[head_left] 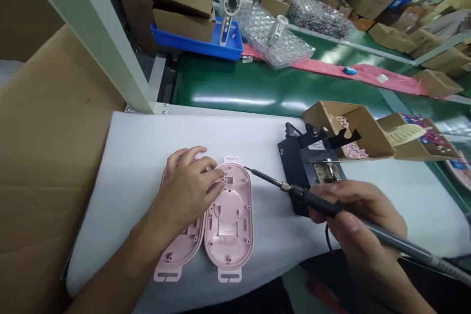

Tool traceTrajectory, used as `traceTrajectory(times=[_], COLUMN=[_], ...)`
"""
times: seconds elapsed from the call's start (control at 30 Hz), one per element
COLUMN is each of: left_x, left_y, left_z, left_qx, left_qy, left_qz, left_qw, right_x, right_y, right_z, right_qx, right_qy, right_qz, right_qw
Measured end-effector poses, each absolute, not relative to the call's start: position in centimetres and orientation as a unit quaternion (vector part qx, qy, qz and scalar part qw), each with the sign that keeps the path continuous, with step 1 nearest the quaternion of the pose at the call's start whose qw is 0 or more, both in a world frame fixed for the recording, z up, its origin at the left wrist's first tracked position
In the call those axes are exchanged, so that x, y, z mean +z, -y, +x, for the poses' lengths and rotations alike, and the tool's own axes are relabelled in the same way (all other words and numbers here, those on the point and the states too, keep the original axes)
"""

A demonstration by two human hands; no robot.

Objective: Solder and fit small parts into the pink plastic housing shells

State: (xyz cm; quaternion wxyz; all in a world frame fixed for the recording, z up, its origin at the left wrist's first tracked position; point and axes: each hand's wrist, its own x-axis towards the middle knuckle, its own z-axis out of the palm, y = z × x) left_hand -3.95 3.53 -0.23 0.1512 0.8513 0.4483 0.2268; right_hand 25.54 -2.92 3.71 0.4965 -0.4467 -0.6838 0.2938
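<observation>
Two pink plastic shell halves lie side by side with their insides up, showing screw posts and slotted end tabs. My left hand [191, 184] rests over the upper part of the left shell half [180, 250], hiding much of it. Its fingers are apart and bent, with some fingertips over the inner edge of the right shell half [230, 240]; whatever is under them is hidden. My right hand [362, 225] is closed round a slim, pen-shaped electric screwdriver [316, 202] with a grey rear body. The thin tip points left, close to the right shell's upper right rim.
A black screw feeder [298, 171] with forked brackets stands beside the right hand. Behind it sit a cardboard box [375, 142] of small pink parts and another box [403, 149] with wires. A green conveyor [235, 83] runs behind the white work mat [136, 157]; a post [99, 34] rises at left.
</observation>
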Motion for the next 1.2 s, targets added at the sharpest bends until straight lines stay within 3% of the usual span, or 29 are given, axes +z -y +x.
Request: traceTrajectory(times=[0.13,0.47,0.67,1.2], left_x=[-0.4,-0.3,-0.7,-0.8], left_y=[-3.3,-3.0,-3.0,-3.2], left_z=[-3.8,-3.7,-3.7,-3.8], left_qx=[0.241,0.246,0.252,0.244], left_qy=[-0.454,-0.426,-0.42,-0.414], left_qz=[0.844,0.855,0.859,0.864], left_qw=[0.152,0.163,0.152,0.149], right_x=[2.7,3.1,2.7,3.2], right_y=[4.1,3.5,3.7,2.9], right_z=[25.7,24.9,24.5,24.0], right_qx=[0.248,0.204,0.204,0.234], right_qy=[0.733,0.751,0.73,0.742], right_qz=[-0.475,-0.539,-0.545,-0.542], right_qw=[0.419,0.322,0.359,0.319])
